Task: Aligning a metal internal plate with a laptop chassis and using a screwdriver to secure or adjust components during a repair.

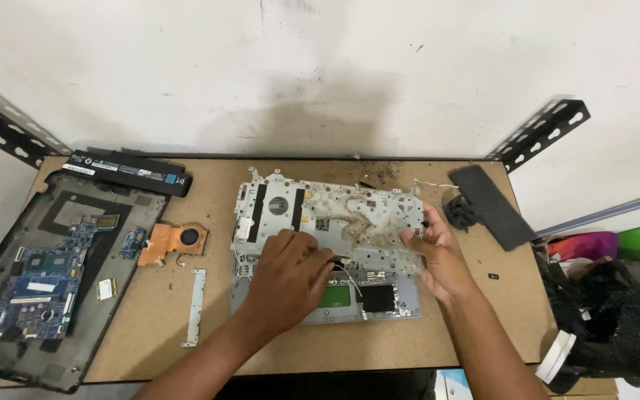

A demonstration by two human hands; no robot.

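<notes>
1. The laptop shell (283, 204), a silver metal frame turned underside up, lies at the middle of the brown tabletop (335, 348), near the white wall.
2. The left hand (290, 278) rests on the lower middle of the shell. Its fingers are curled narrow, pinching a thin wire (346, 272) just above the green board (335, 296).
3. The right hand (435, 255) grips the right edge of the shell, thumb on top and fingers wrapped around the rim.
4. A stained, brownish clear sheet (368, 218) covers the upper right part of the shell.
5. A black square patch (379, 298) sits just beside the green board.
6. Left of the shell: a copper cooler with a round fan (175, 241), and below it a narrow silver strip (196, 305).
7. At the far left, a dark base tray (83, 204) holds a blue circuit board (42, 278), which carries a small white rectangular label.
8. A long black battery (131, 170) with white rectangular labels on its left part lies along the back left edge.
9. A flat black panel (492, 206) lies tilted at the right rear corner.
</notes>
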